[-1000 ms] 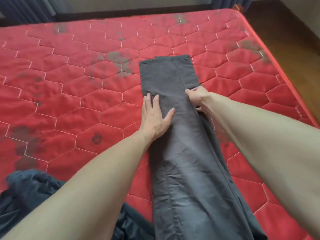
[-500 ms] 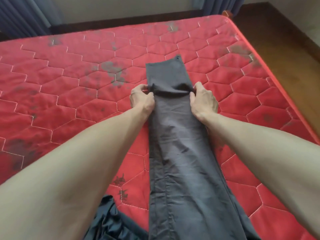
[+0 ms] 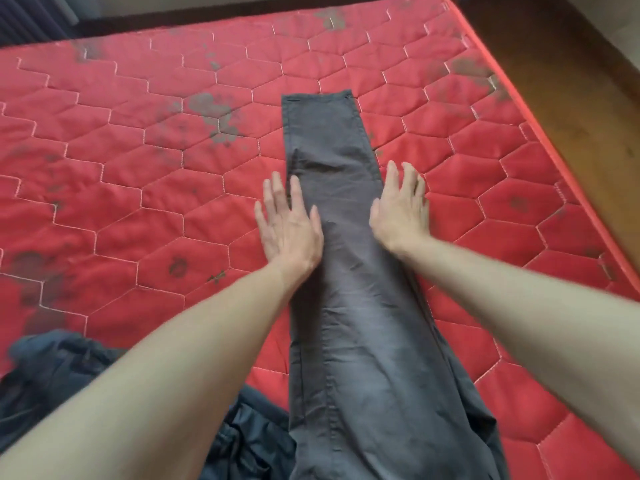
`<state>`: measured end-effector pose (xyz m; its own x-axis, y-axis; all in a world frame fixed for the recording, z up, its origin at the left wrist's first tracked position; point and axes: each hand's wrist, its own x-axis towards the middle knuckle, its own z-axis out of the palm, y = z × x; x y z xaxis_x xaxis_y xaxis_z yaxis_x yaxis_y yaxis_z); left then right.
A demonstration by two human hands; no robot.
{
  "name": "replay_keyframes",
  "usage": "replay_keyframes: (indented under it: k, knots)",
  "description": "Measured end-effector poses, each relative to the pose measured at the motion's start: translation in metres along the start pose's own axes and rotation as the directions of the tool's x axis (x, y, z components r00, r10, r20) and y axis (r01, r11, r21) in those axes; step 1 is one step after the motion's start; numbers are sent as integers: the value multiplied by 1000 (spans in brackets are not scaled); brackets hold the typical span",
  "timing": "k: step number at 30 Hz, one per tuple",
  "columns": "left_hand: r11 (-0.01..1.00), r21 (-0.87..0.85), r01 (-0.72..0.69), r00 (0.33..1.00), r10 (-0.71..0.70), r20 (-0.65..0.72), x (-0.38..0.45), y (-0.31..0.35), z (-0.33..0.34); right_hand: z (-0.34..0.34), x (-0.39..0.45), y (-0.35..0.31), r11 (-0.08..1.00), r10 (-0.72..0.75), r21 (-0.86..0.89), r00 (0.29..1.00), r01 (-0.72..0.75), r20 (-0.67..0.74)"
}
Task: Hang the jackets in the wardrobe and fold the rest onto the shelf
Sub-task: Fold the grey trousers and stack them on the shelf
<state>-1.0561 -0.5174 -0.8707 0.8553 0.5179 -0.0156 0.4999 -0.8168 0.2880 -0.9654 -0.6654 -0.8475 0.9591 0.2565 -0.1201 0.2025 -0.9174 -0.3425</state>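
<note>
Long dark-grey cotton trousers [image 3: 349, 271] laid lengthwise on red hexagon-quilted mattress [image 3: 138, 168]. Left hand [image 3: 289, 226] and right hand [image 3: 398, 209] flat at either edge, fingers straight, gripping nothing.

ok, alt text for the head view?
Two open hands, left hand and right hand, lie flat either side of grey trousers stretched along a red mattress. A dark blue garment is bunched at lower left.
</note>
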Motion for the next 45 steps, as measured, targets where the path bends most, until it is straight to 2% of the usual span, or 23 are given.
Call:
replay_keyframes:
  k: [1, 3, 6, 8, 12, 17, 20, 25, 27, 29, 32, 33, 34, 35, 38, 40, 42, 45]
  knots:
    - [995, 67, -74, 997, 74, 3, -16, -2, 3, 5, -24, -1, 992, -106, -77, 992, 101, -72]
    - [973, 110, -205, 978, 199, 58, -49, -4, 9, 17, -74, 2, 942, -315, -132, 948, 308, -42]
    - [914, 170, -369, 923, 339, 181, -103, -12, 16, 36, -151, 14, 895, -425, -130, 904, 428, 47]
    - [890, 154, -428, 890, 386, 243, -141, -18, 17, 40, -195, 26, 894, -420, -141, 905, 425, 69]
    - [923, 54, -381, 904, 359, 233, -217, -21, 9, 35, -266, 56, 912, -367, -160, 926, 377, 90]
    - [891, 37, -453, 866, 430, 253, -307, -29, 4, 35, -338, 101, 919, -346, -168, 933, 358, 96]
    - [892, 31, -452, 867, 431, 251, -351, -31, 3, 32, -362, 121, 906, -346, -212, 929, 367, 130]
    - [891, 26, -452, 875, 438, 206, -398, -36, 0, 27, -380, 122, 927, -320, -188, 946, 324, 55]
    - [884, 14, -467, 864, 454, 218, -418, -41, 3, 30, -399, 128, 923, -349, -161, 936, 350, 38]
    - [878, 8, -479, 850, 461, 253, -435, -45, 7, 34, -420, 138, 894, -408, -164, 908, 418, 93]
    - [876, -4, -482, 835, 461, 300, -449, -49, 6, 34, -440, 154, 881, -409, -195, 901, 432, 149]
    - [857, -9, -515, 812, 491, 315, -451, -52, 5, 32, -443, 158, 874, -421, -197, 894, 445, 151]
    - [817, -17, -576, 767, 548, 334, -455, -56, 2, 30, -447, 162, 846, -469, -199, 868, 495, 164]
    - [755, -34, -655, 698, 622, 353, -460, -61, -1, 27, -451, 168, 787, -552, -201, 812, 583, 190]
    - [553, -117, -825, 469, 784, 406, -471, -92, -15, 16, -468, 201, 490, -789, -163, 515, 856, 334]
    - [480, -181, -858, 368, 821, 437, -472, -119, -27, 5, -475, 227, 324, -825, -146, 355, 935, 440]
    - [441, -236, -866, 294, 831, 473, -469, -143, -36, -6, -476, 248, 232, -812, -145, 274, 962, 515]
    - [396, -212, -894, 235, 814, 532, -460, -159, -42, -17, -472, 261, 191, -801, -141, 237, 972, 549]
